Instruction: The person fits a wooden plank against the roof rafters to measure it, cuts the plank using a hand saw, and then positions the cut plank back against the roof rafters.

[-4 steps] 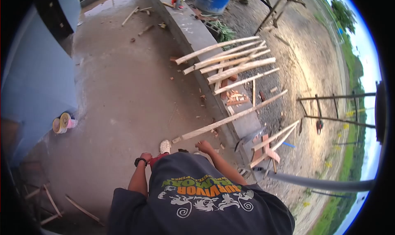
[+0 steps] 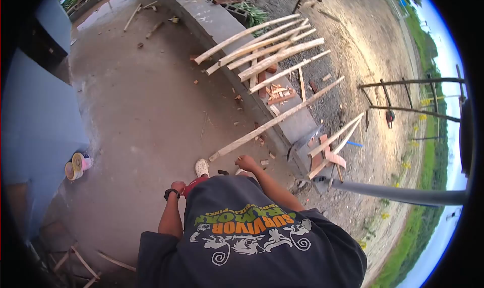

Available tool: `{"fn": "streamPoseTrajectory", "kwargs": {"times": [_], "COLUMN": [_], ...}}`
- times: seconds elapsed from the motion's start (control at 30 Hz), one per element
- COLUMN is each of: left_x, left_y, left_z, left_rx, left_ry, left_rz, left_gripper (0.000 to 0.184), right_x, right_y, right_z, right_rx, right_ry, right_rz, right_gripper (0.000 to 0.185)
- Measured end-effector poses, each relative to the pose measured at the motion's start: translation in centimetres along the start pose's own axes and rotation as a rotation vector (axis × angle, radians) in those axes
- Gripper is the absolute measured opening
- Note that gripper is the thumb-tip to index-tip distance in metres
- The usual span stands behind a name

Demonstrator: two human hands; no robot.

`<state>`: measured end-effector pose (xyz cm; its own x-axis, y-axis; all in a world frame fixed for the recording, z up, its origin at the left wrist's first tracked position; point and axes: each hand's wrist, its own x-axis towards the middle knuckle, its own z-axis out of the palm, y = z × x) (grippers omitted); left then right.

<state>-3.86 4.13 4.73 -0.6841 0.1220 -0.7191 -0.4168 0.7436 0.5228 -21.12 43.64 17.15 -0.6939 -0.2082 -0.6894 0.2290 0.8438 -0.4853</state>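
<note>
My left hand, with a dark watch at the wrist, hangs beside my red shorts. Its fingers are curled, and nothing shows in them. My right hand is held out in front of my shirt, loosely closed, with no object visible in it. Nearest to that hand is the low end of a long wooden strip, which slants from the floor up over the concrete ledge. A gap separates hand and strip. Small wood offcuts lie on the floor close by. A light-coloured clog shows between my hands.
Several wooden strips lie across the concrete ledge. Wood chips sit beside them. Two shorter strips rest on the right, near a grey pipe. Paint-type buckets stand by the blue wall.
The view has tilted, so the floor, ledge and strips appear higher and slightly left. Both hands remain near my body. The small block at the long strip's low end no longer shows there.
</note>
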Motion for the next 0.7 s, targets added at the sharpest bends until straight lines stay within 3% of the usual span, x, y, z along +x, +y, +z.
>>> {"fn": "streamPoseTrajectory", "kwargs": {"times": [0.1,0.2,0.23,0.27,0.3,0.37,0.4,0.43,0.47,0.5,0.53,0.57,0.6,0.7], "left_x": [-1.4,0.3,0.6,0.5,0.7,2.2,0.9,-0.9,-1.5,-2.2,-3.1,-4.4,-6.5,-13.6], "left_y": [-1.5,0.0,1.3,3.0,4.1,3.4,6.6,10.6,12.6,14.5,16.4,18.7,21.2,23.5], "left_z": [-1.2,-2.3,-2.9,-3.6,-4.1,-2.8,-3.1,-3.6,-2.9,-1.6,0.6,2.1,3.7,13.2], "left_rx": [-0.325,-0.499,-0.582,-0.678,-0.788,-0.827,-0.712,-0.591,-0.322,-0.42,-0.623,-0.501,-0.703,-0.81], "left_ry": [-0.086,-0.187,-0.128,-0.055,0.037,0.069,0.162,0.254,0.353,0.469,0.611,0.755,0.78,0.947], "left_rz": [-0.198,-0.209,-0.289,-0.379,-0.474,-0.379,-0.349,-0.33,-0.214,-0.192,-0.115,-0.07,-0.152,-0.396], "left_gripper": [0.014,0.028,0.03,0.032,0.036,0.036,0.033,0.03,0.027,0.026,0.028,0.034,0.037,0.039], "right_x": [-0.5,-1.1,-1.6,-0.2,-1.0,0.1,0.2,1.3,3.4,4.2,2.3,2.6,3.0,2.9], "right_y": [1.4,3.5,4.0,6.9,7.6,12.2,13.2,15.5,19.4,20.7,18.5,19.5,20.7,20.2], "right_z": [2.6,0.2,-0.9,-0.8,-2.4,-3.7,-4.5,-4.6,-4.2,-5.3,-7.8,-9.1,-10.5,-13.6], "right_rx": [0.035,0.027,0.023,-0.251,-0.102,0.063,0.103,0.285,0.293,0.169,0.331,0.309,0.19,-0.156], "right_ry": [0.085,0.209,0.247,0.234,0.288,0.345,0.355,0.284,0.249,0.142,-0.038,-0.135,-0.285,-0.566], "right_rz": [-0.009,0.052,0.089,-0.069,-0.047,-0.156,-0.069,0.005,-0.138,-0.106,0.1,0.041,0.003,-0.116], "right_gripper": [0.036,0.036,0.037,0.039,0.04,0.041,0.042,0.04,0.038,0.037,0.037,0.042,0.041,0.034]}}
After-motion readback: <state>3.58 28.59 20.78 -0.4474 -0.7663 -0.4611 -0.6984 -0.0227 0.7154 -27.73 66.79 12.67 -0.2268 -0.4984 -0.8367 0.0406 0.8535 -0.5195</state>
